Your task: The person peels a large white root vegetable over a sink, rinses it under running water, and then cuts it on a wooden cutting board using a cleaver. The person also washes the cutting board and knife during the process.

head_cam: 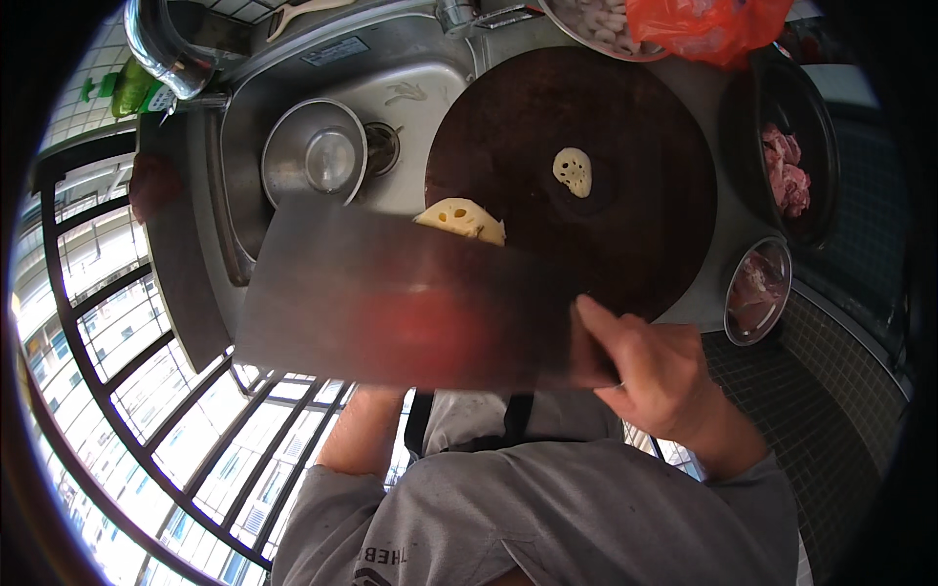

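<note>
My right hand [656, 366] grips the handle of a broad Chinese cleaver [315, 293], held up flat-side to me and blurred. A red patch shows on its blade, seemingly a reflection. The blade covers my left hand; only that forearm [363, 428] shows below it. Beyond the blade's upper edge pokes a cut piece of lotus root [465, 218], partly hidden, at the near left rim of a round dark chopping board [527, 110]. One thin lotus root slice [572, 173] lies flat near the board's middle.
Left of the board is a steel sink [410, 80] with a metal bowl [278, 154] beside the drain. A black pan [824, 146] of raw meat and a small bowl [758, 293] with meat stand right. At the back are a bowl of shrimp [593, 26] and a red plastic bag [711, 29].
</note>
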{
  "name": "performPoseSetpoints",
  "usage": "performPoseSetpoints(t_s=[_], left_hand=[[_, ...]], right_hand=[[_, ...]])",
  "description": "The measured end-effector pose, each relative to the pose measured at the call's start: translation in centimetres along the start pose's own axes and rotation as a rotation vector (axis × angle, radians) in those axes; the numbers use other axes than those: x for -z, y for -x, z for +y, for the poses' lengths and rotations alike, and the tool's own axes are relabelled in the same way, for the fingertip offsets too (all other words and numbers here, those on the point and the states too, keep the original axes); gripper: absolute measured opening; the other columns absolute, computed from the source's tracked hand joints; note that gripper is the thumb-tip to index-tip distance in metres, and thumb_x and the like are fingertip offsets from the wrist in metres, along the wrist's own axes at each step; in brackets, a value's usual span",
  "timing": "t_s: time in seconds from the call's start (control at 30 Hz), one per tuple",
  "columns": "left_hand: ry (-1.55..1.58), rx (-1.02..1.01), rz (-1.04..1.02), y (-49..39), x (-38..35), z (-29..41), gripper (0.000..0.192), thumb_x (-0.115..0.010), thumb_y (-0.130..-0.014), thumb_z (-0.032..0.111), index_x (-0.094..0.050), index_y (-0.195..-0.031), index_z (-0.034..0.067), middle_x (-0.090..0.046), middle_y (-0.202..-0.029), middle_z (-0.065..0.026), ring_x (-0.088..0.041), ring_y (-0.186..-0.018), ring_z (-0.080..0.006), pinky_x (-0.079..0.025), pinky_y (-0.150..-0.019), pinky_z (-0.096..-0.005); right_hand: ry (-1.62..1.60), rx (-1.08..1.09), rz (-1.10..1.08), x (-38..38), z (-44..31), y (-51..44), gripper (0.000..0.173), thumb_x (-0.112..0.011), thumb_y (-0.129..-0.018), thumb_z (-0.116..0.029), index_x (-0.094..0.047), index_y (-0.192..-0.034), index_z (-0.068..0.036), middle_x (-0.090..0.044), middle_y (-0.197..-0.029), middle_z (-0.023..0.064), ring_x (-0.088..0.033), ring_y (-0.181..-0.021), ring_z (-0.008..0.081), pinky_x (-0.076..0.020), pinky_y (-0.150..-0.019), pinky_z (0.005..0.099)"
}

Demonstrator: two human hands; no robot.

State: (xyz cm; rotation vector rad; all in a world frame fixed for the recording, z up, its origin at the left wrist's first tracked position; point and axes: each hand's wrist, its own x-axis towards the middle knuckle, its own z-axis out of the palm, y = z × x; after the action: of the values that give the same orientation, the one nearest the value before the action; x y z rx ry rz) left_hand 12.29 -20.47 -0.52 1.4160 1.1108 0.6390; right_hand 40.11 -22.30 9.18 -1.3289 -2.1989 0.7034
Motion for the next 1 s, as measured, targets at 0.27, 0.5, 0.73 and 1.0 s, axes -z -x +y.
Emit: performPoseSetpoints(t_s=[0.27, 0.5, 0.73, 1.0], left_hand=[[0.101, 0.069, 0.114, 0.6, 2.4, 0.3, 0.075, -0.076, -0.078, 0.036, -0.043, -0.136, 0.001, -0.059, -0.125, -0.0129, -0.062, -0.105, -0.0273, -0.052, -0.092, -0.0395], [0.079, 0.054, 0.198, 0.8, 4.2, 2.0, 0.084, -0.079, -0.074, 0.041, -0.042, -0.136, -0.001, -0.058, -0.127, -0.0161, -0.062, -0.107, -0.0284, -0.052, -0.092, -0.0398], [0.026, -0.010, 0.302, 1.7, 6.1, 2.7, 0.092, -0.081, -0.070, 0.045, -0.041, -0.137, -0.003, -0.056, -0.129, -0.0193, -0.062, -0.108, -0.0296, -0.052, -0.093, -0.0401], [0.245, -0.046, 0.541, 3.3, 8.4, 4.1, 0.100, -0.090, -0.057, 0.044, -0.041, -0.130, -0.005, -0.059, -0.117, -0.0124, -0.061, -0.104, -0.0189, -0.050, -0.090, -0.0326]], right_hand=[[0.076, 0.142, -0.052, -0.7, -0.6, -1.0, 0.052, -0.078, -0.073, -0.008, -0.056, -0.117, 0.010, -0.050, -0.061, 0.0036, -0.054, -0.046, 0.0143, -0.0438, -0.041, 0.0287], [0.131, 0.240, -0.045, -1.7, -0.9, -3.0, 0.046, -0.070, -0.075, -0.005, -0.058, -0.116, 0.010, -0.045, -0.059, 0.0015, -0.050, -0.044, 0.0115, -0.0431, -0.040, 0.0280], [0.256, 0.378, -0.126, -3.0, -0.3, -5.9, 0.046, -0.064, -0.076, -0.002, -0.057, -0.121, 0.006, -0.046, -0.064, 0.0024, -0.052, -0.049, 0.0135, -0.0469, -0.045, 0.0290], [-0.064, -0.058, -0.058, -6.4, 1.9, -10.1, 0.029, -0.064, -0.084, -0.004, -0.053, -0.111, -0.006, -0.066, -0.087, 0.0145, -0.067, -0.075, 0.0320, -0.0534, -0.062, 0.0410]])
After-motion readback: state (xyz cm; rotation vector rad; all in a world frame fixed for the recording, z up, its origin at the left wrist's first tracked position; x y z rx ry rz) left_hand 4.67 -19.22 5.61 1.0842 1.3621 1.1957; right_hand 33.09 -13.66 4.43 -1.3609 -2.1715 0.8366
